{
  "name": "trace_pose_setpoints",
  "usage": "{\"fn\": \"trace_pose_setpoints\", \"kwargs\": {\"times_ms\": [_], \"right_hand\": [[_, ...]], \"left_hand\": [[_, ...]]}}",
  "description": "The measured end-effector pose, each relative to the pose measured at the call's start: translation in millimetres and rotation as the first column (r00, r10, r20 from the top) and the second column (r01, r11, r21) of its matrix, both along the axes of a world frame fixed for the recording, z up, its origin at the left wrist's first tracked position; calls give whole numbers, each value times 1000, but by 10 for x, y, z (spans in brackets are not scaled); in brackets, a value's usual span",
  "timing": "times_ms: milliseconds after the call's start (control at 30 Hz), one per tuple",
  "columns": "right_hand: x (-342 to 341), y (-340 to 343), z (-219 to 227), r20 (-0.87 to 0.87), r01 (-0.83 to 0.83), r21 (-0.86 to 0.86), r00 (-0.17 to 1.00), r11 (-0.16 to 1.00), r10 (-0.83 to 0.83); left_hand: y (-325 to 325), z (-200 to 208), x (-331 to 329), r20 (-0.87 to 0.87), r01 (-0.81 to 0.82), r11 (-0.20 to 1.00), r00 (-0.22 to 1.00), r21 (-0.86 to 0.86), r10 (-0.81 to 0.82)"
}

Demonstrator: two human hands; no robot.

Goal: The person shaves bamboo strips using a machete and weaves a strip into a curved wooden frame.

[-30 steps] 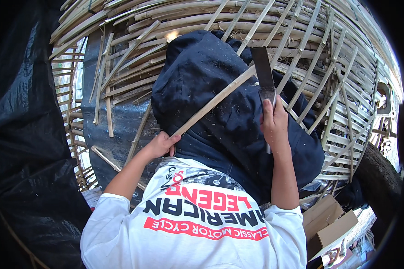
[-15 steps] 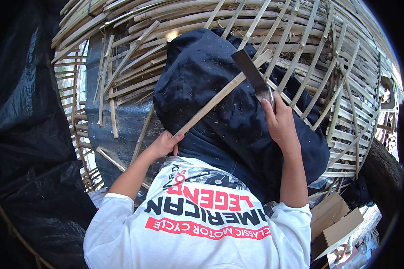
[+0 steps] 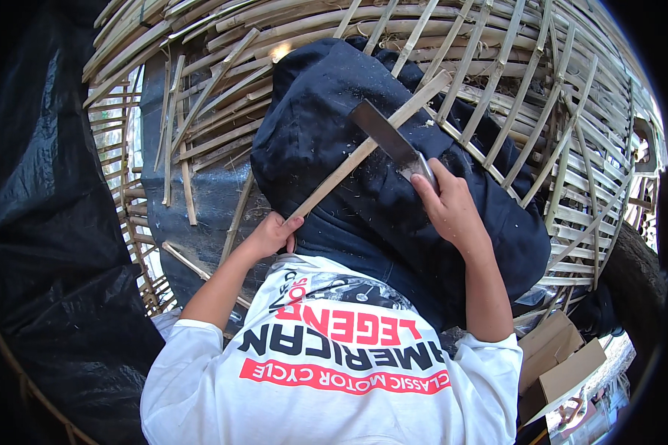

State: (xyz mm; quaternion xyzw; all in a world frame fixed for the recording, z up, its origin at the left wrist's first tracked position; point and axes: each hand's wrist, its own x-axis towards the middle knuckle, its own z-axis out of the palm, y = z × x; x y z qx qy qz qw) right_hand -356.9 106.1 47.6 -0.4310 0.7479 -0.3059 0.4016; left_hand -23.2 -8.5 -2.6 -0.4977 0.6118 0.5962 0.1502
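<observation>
A pale bamboo strip [image 3: 332, 179] slants across my lap, its far end up to the right. My left hand [image 3: 271, 235] is closed round the near end of it. In my right hand [image 3: 447, 196] is a knife with a broad, dark, square-ended blade [image 3: 386, 135]. The fingers are wrapped about its handle, which they mostly hide. The blade lies across the strip near its middle and seems to touch it. Dark cloth [image 3: 315, 96] covers my legs under both, with small pale shavings on it.
Bamboo slats and poles [image 3: 490, 67] form a lattice ahead and to the right. Several loose strips [image 3: 186, 170] lie on a dark sheet at the left. Black plastic sheeting [image 3: 44, 163] hangs on the far left. An open cardboard box [image 3: 564, 371] stands at the lower right, near a dark trunk [image 3: 634, 274].
My right hand has drawn the knife nearer and to the left, down along the bamboo strip. My left hand keeps its grip almost in place.
</observation>
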Motion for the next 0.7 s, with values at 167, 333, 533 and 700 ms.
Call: {"fn": "trace_pose_setpoints", "kwargs": {"times_ms": [167, 333, 533, 700], "right_hand": [[176, 86, -110, -48, 103, -13, 994, 995, -103], [32, 38, -34, 5, 125, -72, 992, 990, -125], [205, 114, -8, -187, 7, -33, 982, 999, -13], [302, 55, -117, -19, 114, 34, 993, 993, -114]], "left_hand": [[-10, 31, -10, -10, 9, 1000, 1000, 10, -9], [-3, -3, 2, -19, -19, 1000, 1000, 15, 19], [-36, -42, 58, 16, 17, 1000, 1000, -7, -17], [-29, -36, 34, 3, 8, 999, 1000, 36, -8]]}}
